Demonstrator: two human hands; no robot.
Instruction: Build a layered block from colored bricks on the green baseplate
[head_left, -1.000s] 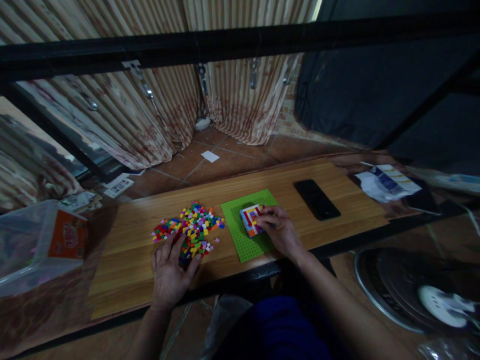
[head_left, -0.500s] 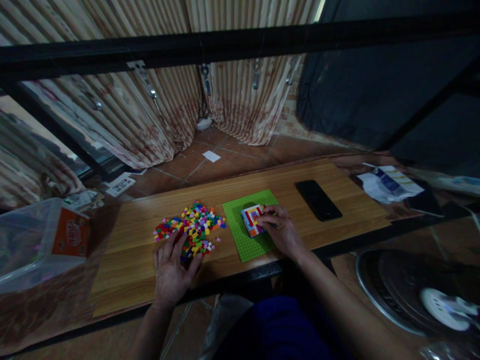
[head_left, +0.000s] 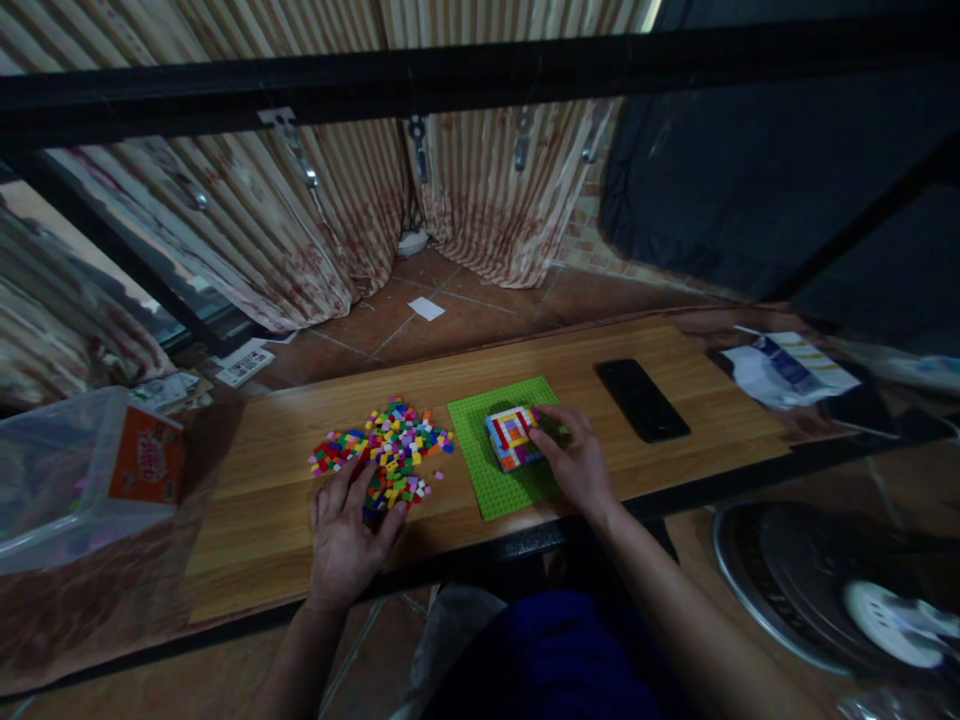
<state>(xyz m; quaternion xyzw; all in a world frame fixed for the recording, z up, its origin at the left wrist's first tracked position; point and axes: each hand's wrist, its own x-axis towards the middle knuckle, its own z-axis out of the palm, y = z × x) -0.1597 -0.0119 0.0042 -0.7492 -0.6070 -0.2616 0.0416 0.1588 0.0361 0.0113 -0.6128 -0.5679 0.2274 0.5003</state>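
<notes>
My left hand rests at the near side of a pile of small coloured toy bricks. Its fingers are spread, with the fingertips among the bricks and nothing visibly held. A block built of white, red, yellow, orange and blue bricks stands on a green studded baseplate. Beside its right edge is my right hand, thumb and index finger apart. The fingertips are at or very near the block; whether they touch it I cannot tell.
A black phone lies on the wooden board, right of the baseplate. To the left stands a clear plastic box with an orange label. A crumpled white and blue packet lies past the board's right end. A dark metal bar crosses above.
My right hand's fingers have moved off the block's top to its right edge and spread apart. My left hand stays by the loose bricks. The view has shifted slightly.
</notes>
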